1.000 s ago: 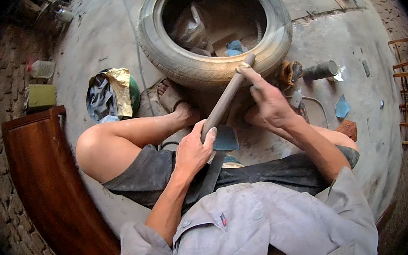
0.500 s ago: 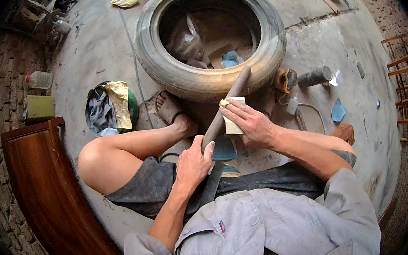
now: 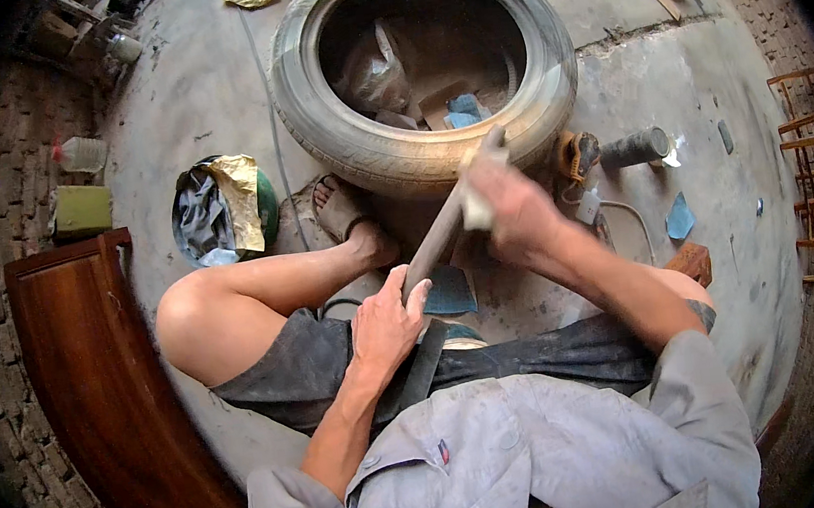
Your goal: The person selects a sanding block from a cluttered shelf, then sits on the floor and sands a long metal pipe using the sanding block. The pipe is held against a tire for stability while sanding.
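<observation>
The left hand (image 3: 384, 335) is clamped around the near end of the wooden rod (image 3: 435, 236), which runs ahead and rightward from it, beneath the right hand (image 3: 519, 203), its far end apparently braced against the tyre (image 3: 345, 151). The right hand, motion-blurred, grips a pale pad (image 3: 476, 211) at the rod; exact finger placement cannot be told. For an even rub, the pad should wrap the curve and travel lengthwise under steady pressure. The left hand should hold firmly, press the rod toward the tyre, and rotate it between passes to expose fresh surface.
</observation>
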A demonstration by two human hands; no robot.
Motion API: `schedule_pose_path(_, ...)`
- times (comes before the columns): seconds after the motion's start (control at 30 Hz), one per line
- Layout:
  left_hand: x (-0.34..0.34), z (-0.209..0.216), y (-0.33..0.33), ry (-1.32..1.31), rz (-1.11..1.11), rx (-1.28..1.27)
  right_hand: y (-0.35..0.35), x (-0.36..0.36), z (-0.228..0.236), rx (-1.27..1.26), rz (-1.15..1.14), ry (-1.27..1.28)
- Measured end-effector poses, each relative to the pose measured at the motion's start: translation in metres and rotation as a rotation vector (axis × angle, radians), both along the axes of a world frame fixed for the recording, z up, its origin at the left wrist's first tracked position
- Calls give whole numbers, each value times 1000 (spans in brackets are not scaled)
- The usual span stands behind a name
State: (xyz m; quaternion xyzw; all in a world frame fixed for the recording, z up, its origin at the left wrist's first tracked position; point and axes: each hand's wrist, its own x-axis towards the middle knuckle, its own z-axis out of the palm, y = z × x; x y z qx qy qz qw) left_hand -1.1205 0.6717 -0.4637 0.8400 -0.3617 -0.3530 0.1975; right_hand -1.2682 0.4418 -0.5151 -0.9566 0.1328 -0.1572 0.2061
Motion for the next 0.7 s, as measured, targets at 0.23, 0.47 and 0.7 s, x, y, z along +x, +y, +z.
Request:
schedule_pose_path(0.23, 2, -4, -2, 38, 28, -39, 47, -8, -11, -14, 198, 14)
schedule_pose_path(0.47, 1, -4, -2, 69, 50, -42, -20, -2, -17, 11, -56, 84)
schedule_pose_path(0.7, -4, -5, 2, -29, 40, -23, -31, -2, -26, -57, -39, 31)
